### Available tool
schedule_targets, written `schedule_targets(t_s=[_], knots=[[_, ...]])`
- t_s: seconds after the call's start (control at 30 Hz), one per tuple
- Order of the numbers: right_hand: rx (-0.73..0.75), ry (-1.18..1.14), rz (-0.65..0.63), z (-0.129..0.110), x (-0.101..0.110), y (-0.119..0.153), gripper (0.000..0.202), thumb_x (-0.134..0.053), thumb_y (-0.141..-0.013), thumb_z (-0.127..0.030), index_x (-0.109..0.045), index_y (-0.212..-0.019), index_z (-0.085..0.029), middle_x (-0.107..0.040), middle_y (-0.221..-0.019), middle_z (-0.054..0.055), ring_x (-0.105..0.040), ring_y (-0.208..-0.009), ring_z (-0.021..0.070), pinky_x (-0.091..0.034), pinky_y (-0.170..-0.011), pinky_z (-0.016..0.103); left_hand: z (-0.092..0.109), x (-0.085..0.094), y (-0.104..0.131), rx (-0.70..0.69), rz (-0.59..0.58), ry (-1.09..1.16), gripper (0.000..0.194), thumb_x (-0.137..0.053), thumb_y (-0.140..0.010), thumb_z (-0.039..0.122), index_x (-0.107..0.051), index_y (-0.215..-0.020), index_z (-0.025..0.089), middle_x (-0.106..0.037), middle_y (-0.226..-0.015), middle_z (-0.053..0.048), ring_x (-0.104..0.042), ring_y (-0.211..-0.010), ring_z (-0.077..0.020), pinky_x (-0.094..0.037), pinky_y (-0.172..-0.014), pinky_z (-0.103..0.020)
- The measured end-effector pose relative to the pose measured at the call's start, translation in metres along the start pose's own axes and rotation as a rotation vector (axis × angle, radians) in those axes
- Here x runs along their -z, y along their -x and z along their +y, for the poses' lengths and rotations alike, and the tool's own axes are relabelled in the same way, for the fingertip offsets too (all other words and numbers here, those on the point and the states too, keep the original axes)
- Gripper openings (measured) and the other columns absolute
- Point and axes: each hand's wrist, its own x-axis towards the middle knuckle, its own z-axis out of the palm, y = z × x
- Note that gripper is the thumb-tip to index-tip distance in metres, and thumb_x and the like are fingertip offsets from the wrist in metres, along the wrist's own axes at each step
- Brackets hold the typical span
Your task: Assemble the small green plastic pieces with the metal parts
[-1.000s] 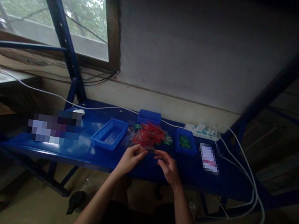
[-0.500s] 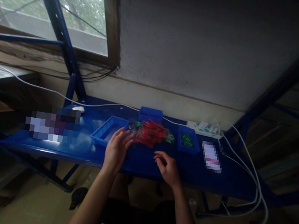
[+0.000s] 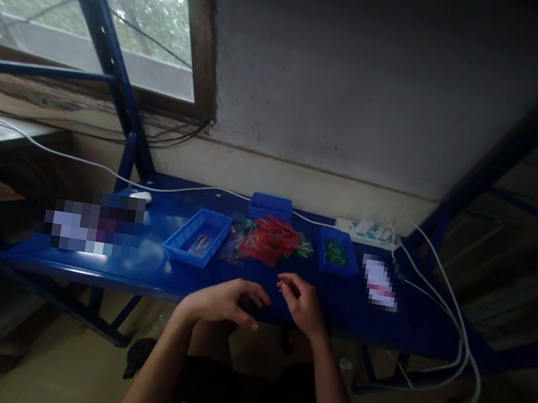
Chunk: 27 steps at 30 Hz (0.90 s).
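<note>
My left hand (image 3: pixel 228 300) hovers over the table's front edge, fingers loosely curved and thumb apart, with nothing visible in it. Just to its right is my right hand (image 3: pixel 304 304), its fingers loosely bent and the thumb a little apart; I see nothing held there. Beyond both hands lies a pile of red packets (image 3: pixel 270 241), with clear plastic bags (image 3: pixel 234 247) at its left and green pieces (image 3: pixel 306 249) at its right. A blue tray (image 3: pixel 174 248) at left holds small silvery pieces (image 3: pixel 201 243). The blue tray (image 3: pixel 351 267) at right holds small green pieces (image 3: pixel 336 252).
Another blue bin (image 3: pixel 271 206) stands behind the pile. A white power strip (image 3: pixel 368 234) with plugs and cables sits at the back right of the blue table (image 3: pixel 137 269). A white mouse-like object (image 3: pixel 141 196) lies back left. Blurred-out items lie at both sides.
My left hand has moved back from beside the left tray, down and right toward the table's front edge, uncovering the tray and bags. My right hand has stayed in place.
</note>
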Motion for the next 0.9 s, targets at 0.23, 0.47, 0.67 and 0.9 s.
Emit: schedule_targets(t_s=[0.23,0.47,0.67,0.9], knots=[[-0.008,-0.015,0.014,0.001,0.0,0.0,0.019,-0.051,-0.083,-0.025,-0.066,-0.095,-0.022,-0.071,-0.085,0.004,-0.067,-0.075,0.0182,-0.053,-0.07,0.031,-0.011,0.002,-0.006,-0.017,0.414,-0.191,0.018,-0.059,-0.078,0.031,-0.066,-0.086,0.018,-0.068,-0.082,-0.004,-0.062,-0.077,-0.0184,-0.048,-0.073,-0.028],[-0.021,-0.022,0.016,0.003,-0.001,0.0,0.019,-0.051,-0.084,-0.026,-0.066,-0.093,-0.021,-0.071,-0.084,0.004,-0.068,-0.074,0.0179,-0.053,-0.068,0.03,-0.032,0.002,-0.007,0.045,0.759,-0.676,0.019,-0.048,-0.085,0.025,-0.066,-0.092,0.02,-0.065,-0.094,-0.007,-0.059,-0.092,-0.0234,-0.045,-0.081,-0.032],[-0.031,-0.026,0.018,0.006,-0.002,0.0,0.019,-0.051,-0.084,-0.026,-0.066,-0.094,-0.022,-0.071,-0.084,0.004,-0.067,-0.073,0.0176,-0.053,-0.067,0.029,-0.033,0.0,-0.013,0.123,0.738,-0.846,0.02,-0.047,-0.087,0.022,-0.066,-0.091,0.02,-0.063,-0.091,-0.008,-0.055,-0.092,-0.0227,-0.044,-0.081,-0.031],[0.02,0.093,0.084,0.012,-0.004,-0.005,0.02,-0.049,-0.083,-0.022,-0.066,-0.094,-0.022,-0.068,-0.095,0.007,-0.065,-0.078,0.0182,-0.053,-0.069,0.03,-0.031,-0.002,-0.022,0.079,0.701,-0.918,0.02,-0.045,-0.088,0.021,-0.065,-0.09,0.019,-0.063,-0.089,-0.008,-0.055,-0.09,-0.0223,-0.043,-0.08,-0.032]])
